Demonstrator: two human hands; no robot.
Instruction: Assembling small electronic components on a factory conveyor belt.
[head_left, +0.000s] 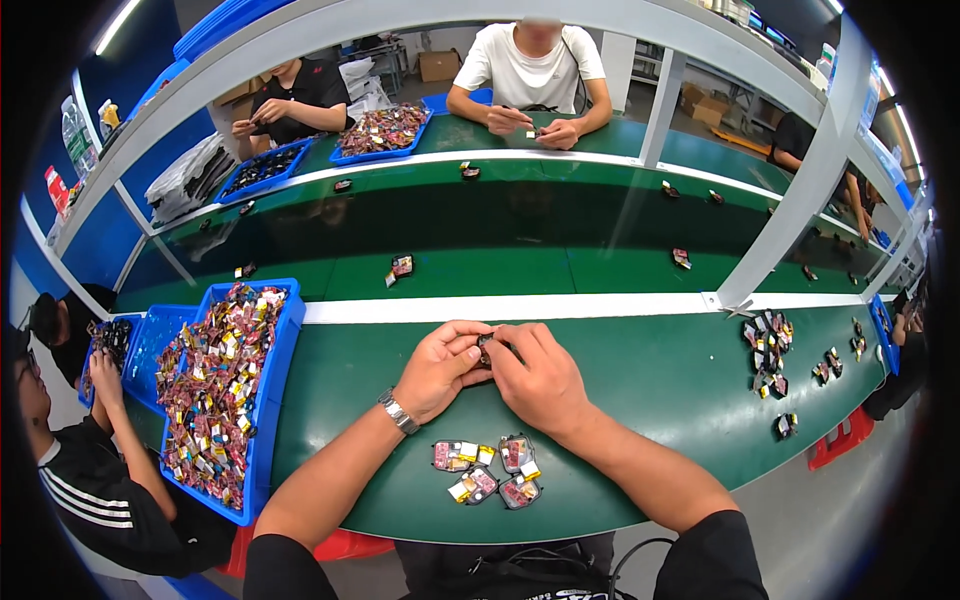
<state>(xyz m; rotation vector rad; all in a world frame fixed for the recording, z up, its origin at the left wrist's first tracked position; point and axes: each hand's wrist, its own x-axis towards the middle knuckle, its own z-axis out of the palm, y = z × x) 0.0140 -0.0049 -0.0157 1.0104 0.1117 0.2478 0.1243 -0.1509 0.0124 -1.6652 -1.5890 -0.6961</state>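
My left hand [437, 372], with a metal watch [398, 411] on its wrist, and my right hand [541, 378] meet over the near green table. Both are closed, their fingertips together around a small dark part [485, 350] that they mostly hide. Between my forearms lie several small black-edged parts with reddish boards and yellow and white tabs [486, 470], set close together. To the left of my left arm, a blue tray [290, 345] is heaped with small reddish pieces with yellow and white tabs [225, 385].
A white rail [520, 308] divides my table from a green conveyor [500, 265] with scattered parts on it. Grey frame posts [800, 190] rise at the right. More parts [768, 345] lie to the right. Co-workers sit opposite [530, 75] and at left [100, 490].
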